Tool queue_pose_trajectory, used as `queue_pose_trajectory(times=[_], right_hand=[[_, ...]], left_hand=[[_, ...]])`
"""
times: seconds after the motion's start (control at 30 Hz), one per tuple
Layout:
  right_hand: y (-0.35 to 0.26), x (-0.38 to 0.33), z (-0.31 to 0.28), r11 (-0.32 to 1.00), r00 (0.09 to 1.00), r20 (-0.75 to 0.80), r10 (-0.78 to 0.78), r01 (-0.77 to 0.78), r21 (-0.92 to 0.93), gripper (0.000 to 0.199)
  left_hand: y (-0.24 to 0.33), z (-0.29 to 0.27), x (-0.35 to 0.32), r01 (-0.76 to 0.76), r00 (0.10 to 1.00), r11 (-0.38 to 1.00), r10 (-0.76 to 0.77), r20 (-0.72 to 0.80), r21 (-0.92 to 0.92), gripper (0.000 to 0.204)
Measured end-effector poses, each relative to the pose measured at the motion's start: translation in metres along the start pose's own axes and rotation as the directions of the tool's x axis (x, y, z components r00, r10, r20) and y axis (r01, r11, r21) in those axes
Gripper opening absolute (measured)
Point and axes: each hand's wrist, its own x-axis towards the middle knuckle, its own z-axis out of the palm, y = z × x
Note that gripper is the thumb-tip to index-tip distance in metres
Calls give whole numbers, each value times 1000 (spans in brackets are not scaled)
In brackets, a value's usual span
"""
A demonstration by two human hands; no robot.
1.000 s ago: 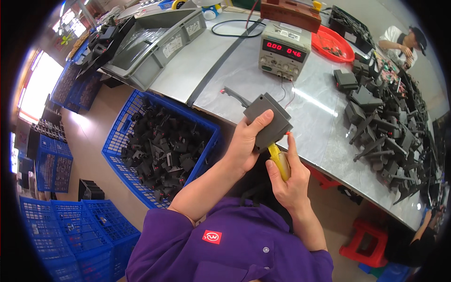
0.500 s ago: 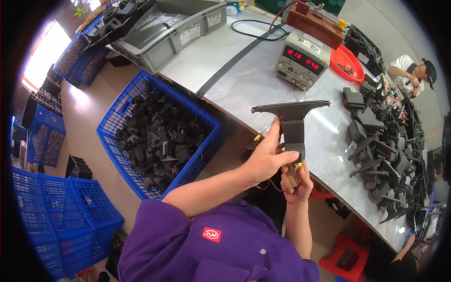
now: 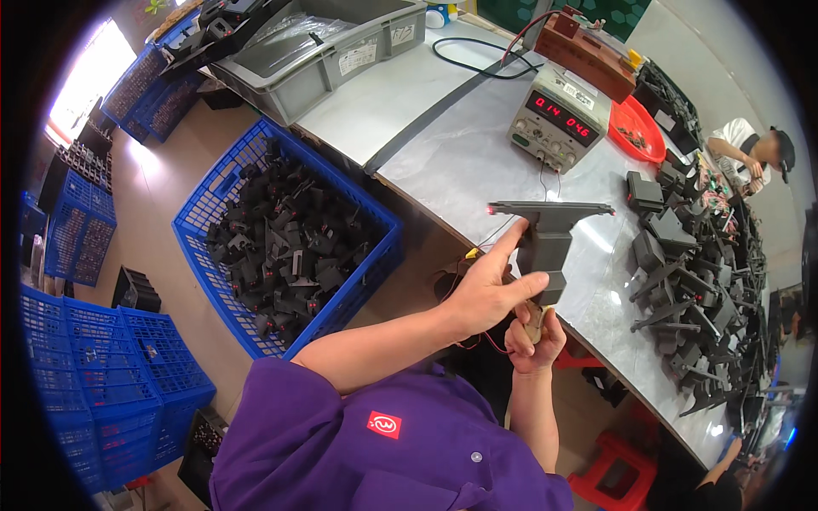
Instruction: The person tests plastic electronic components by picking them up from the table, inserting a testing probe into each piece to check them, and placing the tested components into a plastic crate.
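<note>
My left hand grips a black plastic T-shaped housing by its narrow stem, thumb on the near face and fingers behind. The wide crossbar points away from me over the bench edge, and a small red light glows at its left tip. Just below the stem's near end, my right hand is closed around a small beige piece. Thin red wires hang close to that hand. Whether the beige piece touches the housing cannot be made out.
A bench power supply with a red display stands beyond the housing. Right of it are a red tray and a heap of black housings. A blue crate of black parts stands left, below a grey bin. Another person sits far right.
The housing has shifted slightly right and nearer, and its crossbar has turned to show more edge-on. Both hands keep their hold. The whole view has moved a little.
</note>
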Motion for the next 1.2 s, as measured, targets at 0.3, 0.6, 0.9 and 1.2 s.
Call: queue_pose_trajectory(times=[0.3,0.6,0.9,1.2], right_hand=[[13,-3,12,832,981,180,77,-163,530,44],[22,-6,32,672,974,178,141,-226,705,53],[20,-8,34,722,984,93,151,-174,670,51],[17,-7,39,809,982,14,187,-162,566,46]], left_hand=[[9,-27,23,-450,887,886,458,-61,113,39],[8,-36,37,-494,852,836,521,-60,241,26],[-6,-57,50,-394,867,815,483,-122,425,20],[-21,-73,52,-331,885,889,409,-224,316,19]])
